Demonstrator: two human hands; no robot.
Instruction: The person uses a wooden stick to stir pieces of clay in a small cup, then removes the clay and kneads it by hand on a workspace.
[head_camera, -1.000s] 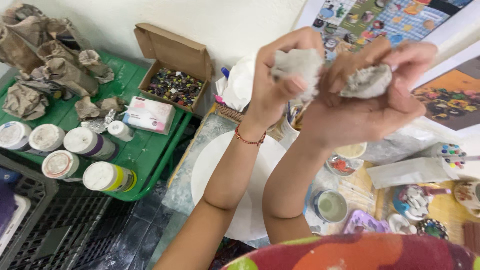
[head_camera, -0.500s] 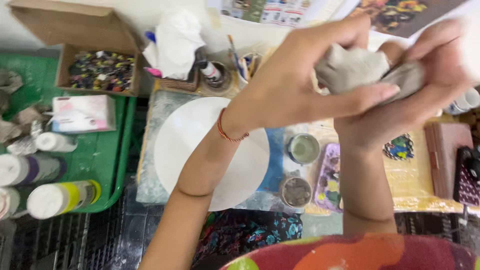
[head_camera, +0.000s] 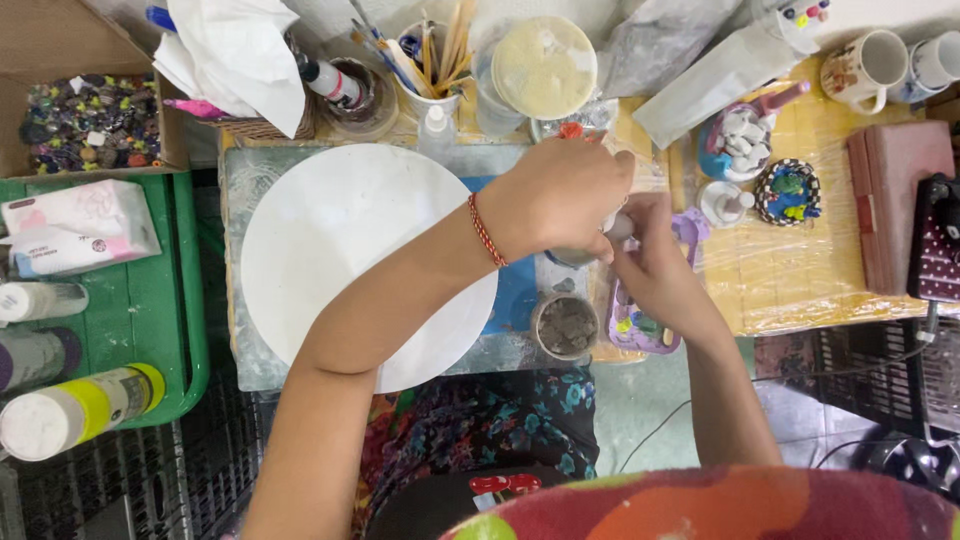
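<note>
Landmark: round white flat board (head_camera: 340, 250) lying on the table (head_camera: 800, 290); all places below referred to it.
Held thing: small pale grey lump (head_camera: 617, 228), probably clay, mostly hidden between the two hands; just beyond the right edge of the board.
Lump bearing: directly between the hands, touching both; neither hand clearly nearer.
Lump long axis: not readable; only a sliver shows. Pointing direction likewise not readable.
Left hand (head_camera: 560, 200): crossed over the right part of the board, fingers curled down and closed over the lump from above; red thread bracelet (head_camera: 484, 230) at the wrist.
Right hand (head_camera: 650, 265): right of the board, below the left hand, fingertips pinched onto the same lump from the near side.
Forearm axes: left runs from the near edge of the board up and rightward; right runs from the near right up and leftward; both converge at the lump.
Beneath the hands: small round tin of grey matter (head_camera: 566, 325) near the board's lower right edge; purple paint palette (head_camera: 645, 325) just right of the tin.
Beyond the board: cup of brushes and sticks (head_camera: 435, 70), round lidded tub (head_camera: 543, 65).
Left of the board: green tray (head_camera: 150, 330) carrying white bottles.
</note>
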